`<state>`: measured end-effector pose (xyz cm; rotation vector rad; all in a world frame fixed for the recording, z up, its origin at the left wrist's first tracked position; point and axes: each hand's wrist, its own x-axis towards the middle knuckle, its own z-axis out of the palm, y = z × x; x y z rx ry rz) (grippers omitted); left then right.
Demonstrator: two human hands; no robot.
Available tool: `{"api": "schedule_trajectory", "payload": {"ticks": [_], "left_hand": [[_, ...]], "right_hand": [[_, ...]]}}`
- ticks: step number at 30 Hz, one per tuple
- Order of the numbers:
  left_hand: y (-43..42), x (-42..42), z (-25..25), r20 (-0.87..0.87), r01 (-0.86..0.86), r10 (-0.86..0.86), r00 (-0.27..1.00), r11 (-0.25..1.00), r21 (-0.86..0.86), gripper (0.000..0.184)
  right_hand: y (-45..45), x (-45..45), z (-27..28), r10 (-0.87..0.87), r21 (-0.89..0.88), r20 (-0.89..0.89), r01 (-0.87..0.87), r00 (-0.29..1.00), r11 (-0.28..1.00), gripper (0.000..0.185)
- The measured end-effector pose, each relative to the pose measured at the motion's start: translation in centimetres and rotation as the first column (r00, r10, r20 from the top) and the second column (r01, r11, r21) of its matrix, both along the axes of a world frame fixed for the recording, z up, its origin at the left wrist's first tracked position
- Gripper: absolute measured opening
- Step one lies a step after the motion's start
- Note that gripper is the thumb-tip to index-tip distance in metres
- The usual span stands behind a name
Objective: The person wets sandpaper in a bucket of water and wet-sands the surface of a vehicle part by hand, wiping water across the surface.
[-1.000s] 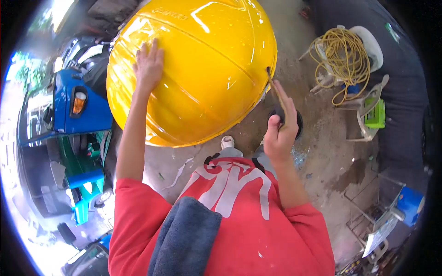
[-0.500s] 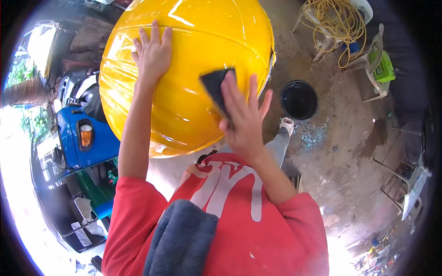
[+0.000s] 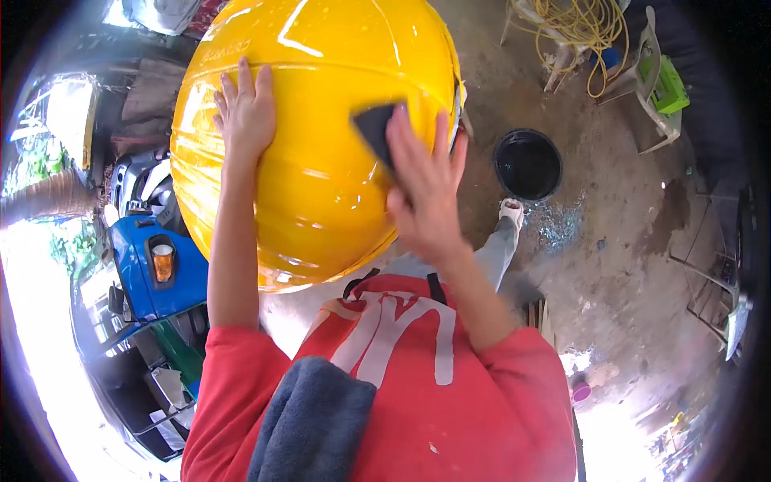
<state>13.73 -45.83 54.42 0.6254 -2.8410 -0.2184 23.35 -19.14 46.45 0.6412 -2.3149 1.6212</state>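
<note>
So the big yellow shell (image 3: 321, 128) fills the top middle, straight in front of the person, super glossy, with a raised crease across it, ripply reflections down its left side and bright streaks of light. Left hand (image 3: 247, 120) is laid on it, fingers spread, grip relaxed and holding nothing. Right hand (image 3: 426, 181) has its grip pinched on a black sheet (image 3: 376, 128) over the shell's lower right part; it's blurry, so I can't tell whether the sheet is actually touching.

Room's pretty cluttered. Floor (image 3: 578, 281) is a grubby brown-grey with a dark patch (image 3: 673, 213) out right. A black bucket (image 3: 530, 198) sits right of the shell, near the person's shoe (image 3: 511, 210), with bluish specks (image 3: 558, 227) scattered just beside it. Top right there's a tangled yellow hose (image 3: 572, 32), then a pale chair (image 3: 662, 124) with a bright green box (image 3: 669, 88) by it. Over on the left, a blue vehicle (image 3: 165, 297) with an orange lamp (image 3: 163, 261), and glaring daylight along that edge.
</note>
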Motion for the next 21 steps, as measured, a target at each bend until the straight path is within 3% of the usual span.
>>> {"api": "schedule_trajectory", "payload": {"ticks": [3, 6, 8, 11, 15, 18, 21], "left_hand": [[-2.1, -0.4, -1.1, -0.006, 0.043, -0.043, 0.999, 0.997, -0.058, 0.074], [-1.5, -0.1, -0.8, 0.008, 0.060, -0.059, 0.998, 0.997, -0.050, 0.074], [-0.7, 0.2, -0.3, -0.020, 0.035, -0.035, 0.999, 0.999, -0.017, 0.073], [-3.8, -0.4, -1.7, 0.013, 0.087, -0.086, 0.996, 0.992, -0.094, 0.073], [-2.0, 0.5, -0.8, 0.000, 0.062, -0.062, 0.998, 0.998, -0.002, 0.072], [-3.9, -0.3, -1.6, 0.022, 0.131, -0.129, 0.991, 0.983, -0.128, 0.072], [-0.6, 0.2, 0.1, -0.009, 0.027, -0.027, 1.000, 0.999, -0.019, 0.072]], "right_hand": [[0.1, 3.4, -2.2, 0.019, 0.052, -0.023, -0.018, 1.000, 0.998, 0.079], [0.9, -2.9, -0.2, -0.058, 0.068, -0.063, 0.063, 0.996, 0.996, 0.079], [0.1, -2.1, -0.8, -0.095, 0.072, -0.084, 0.101, 0.992, 0.992, 0.081], [-0.7, 4.3, -2.1, 0.065, -0.001, 0.039, -0.065, 0.997, 0.998, 0.077], [0.3, -3.0, -0.3, -0.076, 0.101, -0.063, 0.082, 0.995, 0.992, 0.074], [-0.8, 0.9, -0.6, -0.003, -0.022, 0.016, 0.003, 1.000, 1.000, 0.073], [-0.5, 2.5, -0.1, 0.032, 0.060, 0.025, -0.033, 0.999, 0.998, 0.071]]}}
